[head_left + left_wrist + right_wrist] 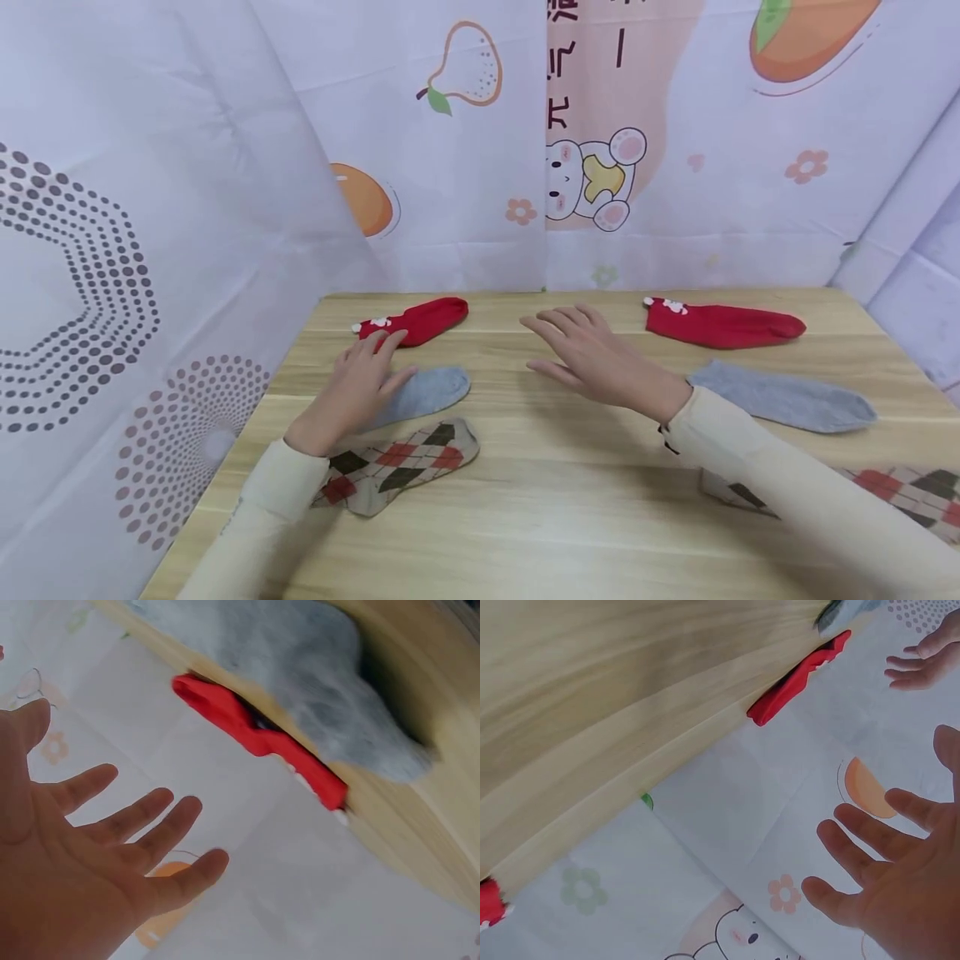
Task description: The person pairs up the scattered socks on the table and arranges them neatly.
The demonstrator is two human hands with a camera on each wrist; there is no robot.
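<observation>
My left hand (348,396) hovers over the left group of socks with its fingers loosely spread and holds nothing. Under and around it lie a red sock (435,319) with a white figure at its cuff, a grey-blue sock (431,393) and an argyle sock (408,462), both partly hidden by the hand. Over the middle of the table is my right hand (592,358), its fingers extended and nothing in them. At the right lie another red sock (727,325), a grey-blue sock (787,396) and an argyle sock (907,492), which my right sleeve partly covers.
The wooden table (555,517) has its back edge against a white printed curtain (480,150). More white cloth (247,167) with dotted patterns hangs along the left side. A pale cloth also stands at the right.
</observation>
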